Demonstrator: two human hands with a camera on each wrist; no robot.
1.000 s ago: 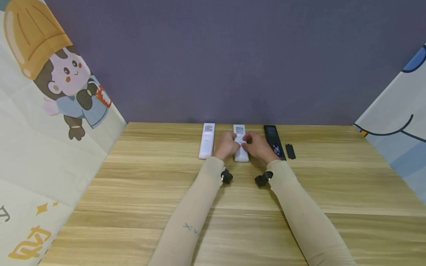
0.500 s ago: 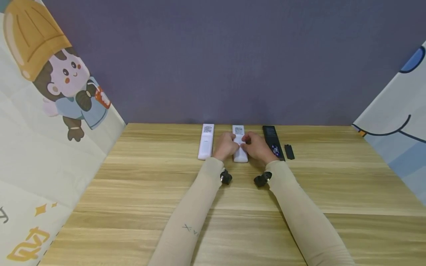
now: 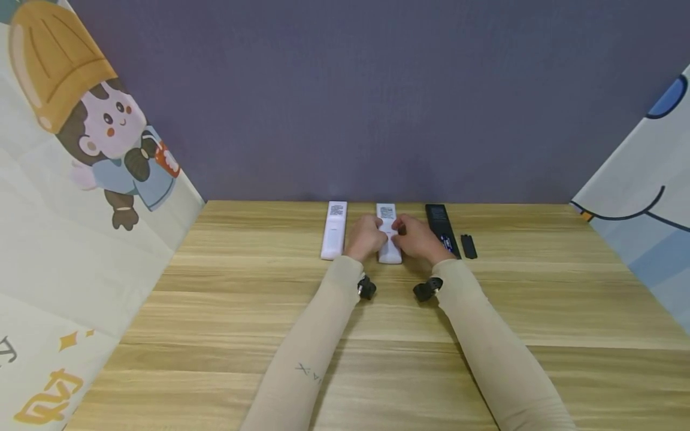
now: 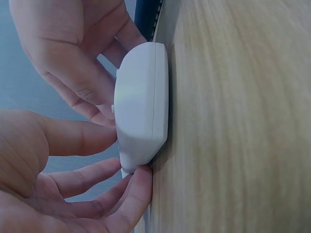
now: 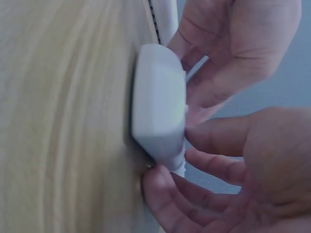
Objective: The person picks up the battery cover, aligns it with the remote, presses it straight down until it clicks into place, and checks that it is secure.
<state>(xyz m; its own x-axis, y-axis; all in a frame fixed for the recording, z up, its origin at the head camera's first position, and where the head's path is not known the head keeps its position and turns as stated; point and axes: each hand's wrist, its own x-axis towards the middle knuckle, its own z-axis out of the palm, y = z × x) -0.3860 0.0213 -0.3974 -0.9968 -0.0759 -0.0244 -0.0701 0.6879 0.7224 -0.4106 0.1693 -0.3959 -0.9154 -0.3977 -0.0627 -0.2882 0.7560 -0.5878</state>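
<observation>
A white remote control [image 3: 389, 256] lies back side up on the wooden table, its printed label at the far end. My left hand [image 3: 366, 236] holds its left edge, and my right hand [image 3: 420, 239] holds its right edge. In the left wrist view the left thumb presses on the top of the remote [image 4: 140, 97], with fingertips curled at its side near the tabletop. From the right wrist view, the right thumb likewise touches the back of the remote [image 5: 158, 99], and curled fingers meet its lower edge. The battery cover area is partly hidden by the thumbs.
To the left lies another white remote [image 3: 334, 233], back side up. On the right are a black remote [image 3: 439, 221], with what looks like a battery showing in its back, and a small black battery cover [image 3: 469, 246]. A dark panel [image 3: 345, 102] stands behind the table.
The right thumb has drawn back slightly to the right from the left thumb. Both hands otherwise stay at the middle remote, which has hardly moved.
</observation>
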